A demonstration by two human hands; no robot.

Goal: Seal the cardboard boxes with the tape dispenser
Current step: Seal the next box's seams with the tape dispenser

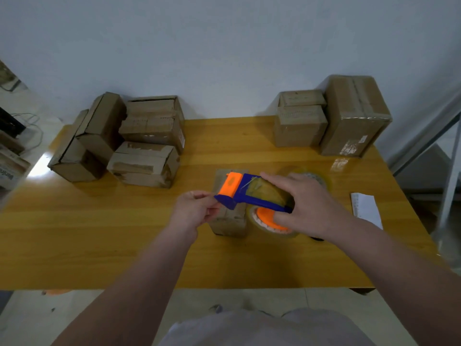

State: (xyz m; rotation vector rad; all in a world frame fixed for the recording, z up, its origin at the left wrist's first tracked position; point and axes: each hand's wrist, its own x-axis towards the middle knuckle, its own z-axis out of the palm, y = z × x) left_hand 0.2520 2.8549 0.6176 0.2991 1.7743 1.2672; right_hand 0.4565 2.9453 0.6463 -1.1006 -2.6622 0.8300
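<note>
1. Far-left corner of the wooden table (124, 233): a heap of unsealed cardboard boxes (119, 141), some tilted against each other, flaps loose, old tape scraps on them.
2. Left hand (197, 211): raised over the table's middle, fingers curled, thumb and forefinger pinched at the front end of the tape dispenser. What lies between the fingertips is too blurred to tell.
3. Small cardboard box (229, 221): stands mid-table, flaps down, directly under the dispenser's front end.
4. Tape dispenser (249, 196): blue frame, orange front plate, held tilted over the small box, front end pointing left. Its clear tape roll with orange core (269, 219) shows under the rear.
5. Right hand (309, 203): gripping the dispenser's rear, fingers wrapped over the top of the roll.
6. Spare roll of clear tape (314, 177): flat on the table just behind the right hand.
7. Far-right corner: a low taped box (299, 121), and beside it a tall taped box (356, 116).
8. Right edge: white paper slip (366, 208), lying flat.
</note>
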